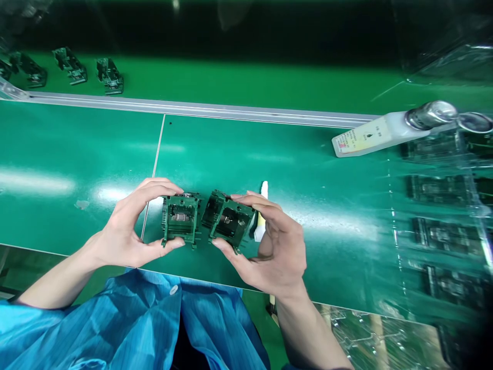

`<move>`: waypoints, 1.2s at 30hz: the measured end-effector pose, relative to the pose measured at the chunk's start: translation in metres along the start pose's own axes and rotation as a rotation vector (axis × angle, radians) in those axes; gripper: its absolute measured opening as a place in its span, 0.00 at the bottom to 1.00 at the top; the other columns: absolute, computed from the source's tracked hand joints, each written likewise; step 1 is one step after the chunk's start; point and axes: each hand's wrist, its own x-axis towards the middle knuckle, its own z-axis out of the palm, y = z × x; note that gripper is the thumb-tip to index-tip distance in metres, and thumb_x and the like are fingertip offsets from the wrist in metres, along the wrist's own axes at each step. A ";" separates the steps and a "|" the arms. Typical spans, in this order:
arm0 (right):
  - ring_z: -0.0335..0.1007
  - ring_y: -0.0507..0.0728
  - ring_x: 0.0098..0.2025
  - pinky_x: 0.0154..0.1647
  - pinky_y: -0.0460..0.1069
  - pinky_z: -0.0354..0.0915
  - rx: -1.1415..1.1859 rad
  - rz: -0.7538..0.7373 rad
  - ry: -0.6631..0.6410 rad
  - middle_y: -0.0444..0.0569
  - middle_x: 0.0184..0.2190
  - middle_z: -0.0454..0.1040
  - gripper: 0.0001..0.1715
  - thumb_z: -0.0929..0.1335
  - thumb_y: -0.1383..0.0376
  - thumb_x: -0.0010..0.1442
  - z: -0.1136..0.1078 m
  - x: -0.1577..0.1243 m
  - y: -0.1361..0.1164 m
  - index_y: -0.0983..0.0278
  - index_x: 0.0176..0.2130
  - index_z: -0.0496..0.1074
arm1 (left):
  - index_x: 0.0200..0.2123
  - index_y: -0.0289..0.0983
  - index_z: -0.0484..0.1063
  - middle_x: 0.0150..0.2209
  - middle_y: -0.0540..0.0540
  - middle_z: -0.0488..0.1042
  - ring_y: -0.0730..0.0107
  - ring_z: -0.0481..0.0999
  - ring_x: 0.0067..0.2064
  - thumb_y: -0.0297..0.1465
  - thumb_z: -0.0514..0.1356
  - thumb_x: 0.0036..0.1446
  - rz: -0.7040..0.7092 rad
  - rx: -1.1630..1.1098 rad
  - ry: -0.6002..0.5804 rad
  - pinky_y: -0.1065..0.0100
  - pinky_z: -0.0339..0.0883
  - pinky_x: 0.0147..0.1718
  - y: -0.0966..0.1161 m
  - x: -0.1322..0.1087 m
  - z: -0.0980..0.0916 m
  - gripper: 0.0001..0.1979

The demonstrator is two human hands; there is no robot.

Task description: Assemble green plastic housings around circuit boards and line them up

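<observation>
My left hand (129, 226) grips a dark green square frame part (180, 218) between thumb and fingers, its open face up. My right hand (275, 246) grips a second green frame part (230, 221), tilted toward the first, and also holds a thin white stick (262, 213) against its fingers. The two parts sit side by side, almost touching, just above the green mat (269, 164) near its front edge.
Three more green parts (110, 76) lie on the far green belt behind a metal rail (231, 110). A white bottle with a metal cap (389, 131) lies at the right. Clear plastic trays of dark parts (442, 231) are stacked on the right side.
</observation>
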 end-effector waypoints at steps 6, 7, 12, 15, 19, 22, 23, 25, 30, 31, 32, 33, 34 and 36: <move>0.76 0.66 0.51 0.57 0.69 0.70 -0.009 0.013 -0.008 0.57 0.48 0.76 0.39 0.78 0.65 0.51 0.001 0.000 0.000 0.58 0.57 0.62 | 0.54 0.39 0.68 0.48 0.37 0.77 0.51 0.76 0.52 0.30 0.72 0.48 -0.031 -0.010 0.000 0.49 0.71 0.53 -0.002 -0.001 0.000 0.30; 0.76 0.66 0.51 0.56 0.69 0.70 -0.013 0.007 -0.006 0.57 0.48 0.76 0.40 0.78 0.65 0.51 0.001 0.000 0.000 0.58 0.58 0.61 | 0.54 0.39 0.68 0.48 0.37 0.77 0.51 0.76 0.53 0.30 0.72 0.48 -0.039 -0.013 -0.007 0.50 0.71 0.53 -0.002 -0.001 -0.001 0.30; 0.74 0.67 0.54 0.55 0.67 0.72 -0.038 0.033 -0.030 0.57 0.49 0.76 0.41 0.78 0.65 0.51 0.000 -0.002 -0.004 0.57 0.59 0.60 | 0.55 0.39 0.67 0.49 0.37 0.76 0.51 0.75 0.54 0.30 0.71 0.49 -0.106 0.006 -0.035 0.50 0.71 0.54 -0.007 -0.005 -0.006 0.30; 0.74 0.66 0.54 0.55 0.65 0.73 -0.051 0.048 -0.048 0.56 0.49 0.77 0.41 0.78 0.63 0.51 0.000 -0.002 -0.006 0.58 0.58 0.61 | 0.55 0.38 0.67 0.49 0.37 0.76 0.52 0.75 0.53 0.30 0.71 0.50 -0.119 0.034 -0.044 0.51 0.71 0.54 -0.009 -0.006 -0.007 0.29; 0.76 0.65 0.51 0.51 0.62 0.75 -0.084 0.063 -0.044 0.56 0.47 0.77 0.38 0.78 0.60 0.52 0.001 -0.001 -0.008 0.60 0.57 0.63 | 0.55 0.38 0.67 0.49 0.37 0.76 0.54 0.76 0.52 0.32 0.70 0.51 -0.147 0.045 -0.071 0.52 0.71 0.53 -0.009 -0.007 -0.005 0.29; 0.78 0.64 0.49 0.48 0.60 0.77 -0.133 0.086 -0.056 0.55 0.47 0.78 0.37 0.78 0.58 0.52 0.000 -0.002 -0.009 0.60 0.56 0.64 | 0.54 0.37 0.67 0.48 0.38 0.77 0.54 0.77 0.51 0.33 0.71 0.50 -0.156 0.072 -0.091 0.54 0.72 0.52 -0.008 -0.007 -0.003 0.29; 0.78 0.64 0.48 0.47 0.60 0.77 -0.149 0.091 -0.061 0.55 0.47 0.78 0.37 0.78 0.57 0.52 -0.001 -0.002 -0.010 0.60 0.56 0.64 | 0.54 0.37 0.67 0.47 0.38 0.77 0.55 0.77 0.51 0.33 0.71 0.50 -0.154 0.078 -0.096 0.54 0.72 0.51 -0.008 -0.007 -0.003 0.29; 0.78 0.64 0.47 0.46 0.60 0.78 -0.168 0.096 -0.068 0.55 0.46 0.78 0.38 0.78 0.56 0.51 -0.003 -0.003 -0.010 0.60 0.56 0.65 | 0.54 0.37 0.68 0.48 0.38 0.77 0.55 0.77 0.50 0.34 0.71 0.50 -0.153 0.088 -0.100 0.56 0.72 0.50 -0.008 -0.006 -0.002 0.29; 0.78 0.65 0.48 0.47 0.60 0.78 -0.172 0.109 -0.070 0.56 0.47 0.78 0.39 0.79 0.57 0.51 -0.004 -0.007 -0.003 0.59 0.57 0.65 | 0.55 0.37 0.67 0.48 0.37 0.77 0.55 0.77 0.51 0.37 0.70 0.51 -0.101 0.167 -0.121 0.54 0.73 0.50 -0.010 -0.003 -0.001 0.30; 0.78 0.66 0.49 0.48 0.61 0.77 -0.180 0.096 -0.071 0.56 0.47 0.78 0.39 0.79 0.58 0.51 -0.003 -0.007 -0.001 0.59 0.57 0.64 | 0.55 0.37 0.66 0.48 0.37 0.77 0.55 0.76 0.51 0.37 0.70 0.52 -0.068 0.194 -0.128 0.53 0.73 0.50 -0.010 -0.003 0.000 0.29; 0.78 0.66 0.50 0.49 0.61 0.77 -0.187 0.080 -0.072 0.56 0.47 0.78 0.39 0.79 0.60 0.50 -0.003 -0.008 0.001 0.59 0.57 0.64 | 0.55 0.36 0.66 0.48 0.37 0.77 0.54 0.76 0.52 0.37 0.69 0.53 -0.034 0.221 -0.132 0.52 0.73 0.51 -0.011 -0.002 0.000 0.28; 0.77 0.66 0.50 0.50 0.62 0.76 -0.189 0.063 -0.074 0.56 0.47 0.78 0.40 0.79 0.61 0.50 -0.002 -0.008 0.002 0.59 0.57 0.64 | 0.55 0.36 0.67 0.48 0.37 0.77 0.54 0.76 0.52 0.36 0.69 0.53 -0.004 0.245 -0.132 0.50 0.73 0.52 -0.012 -0.002 0.000 0.28; 0.77 0.67 0.51 0.51 0.63 0.76 -0.182 0.046 -0.074 0.56 0.47 0.78 0.40 0.79 0.62 0.50 -0.002 -0.008 0.003 0.59 0.58 0.63 | 0.55 0.36 0.67 0.47 0.37 0.77 0.54 0.76 0.52 0.36 0.69 0.53 0.019 0.261 -0.126 0.49 0.72 0.52 -0.013 -0.002 0.001 0.27; 0.77 0.66 0.51 0.51 0.64 0.75 -0.143 0.023 -0.057 0.56 0.47 0.78 0.40 0.78 0.62 0.50 -0.002 -0.010 0.006 0.59 0.58 0.63 | 0.54 0.36 0.67 0.47 0.37 0.77 0.54 0.76 0.51 0.36 0.69 0.53 0.045 0.269 -0.106 0.49 0.72 0.51 -0.015 -0.003 0.001 0.28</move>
